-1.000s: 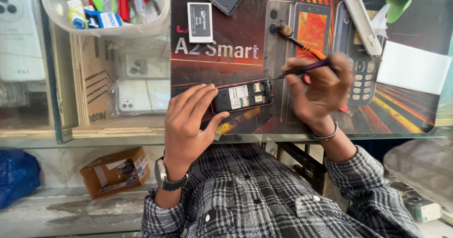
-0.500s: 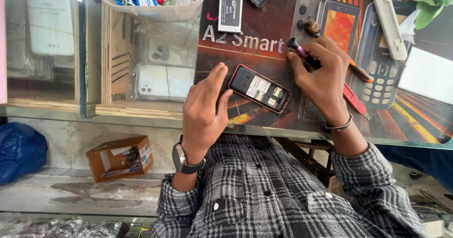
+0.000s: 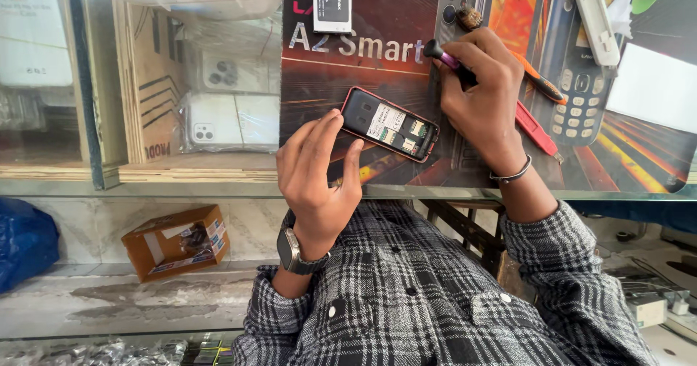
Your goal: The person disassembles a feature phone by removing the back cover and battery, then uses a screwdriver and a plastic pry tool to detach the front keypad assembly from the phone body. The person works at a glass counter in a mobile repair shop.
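Left grip [image 3: 314,164] loose, fingertips resting against opened phone [image 3: 390,124] on glass surface [image 3: 218,181], my right grip [image 3: 479,94] closed round purple-handled screwdriver [image 3: 441,54], red tool [image 3: 536,128] beside it

Phone repair shop: glass counter [image 3: 218,188], boxed phones [image 3: 225,119], opened handset [image 3: 390,124]

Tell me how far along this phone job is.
Done: the small phone lies on the counter mat with its back cover off and its inner slots bare; a battery lies apart near the top edge. In hand: the left hand touches the phone's near end, and the right hand grips a purple-handled screwdriver. Left: battery and cover remain unfitted.
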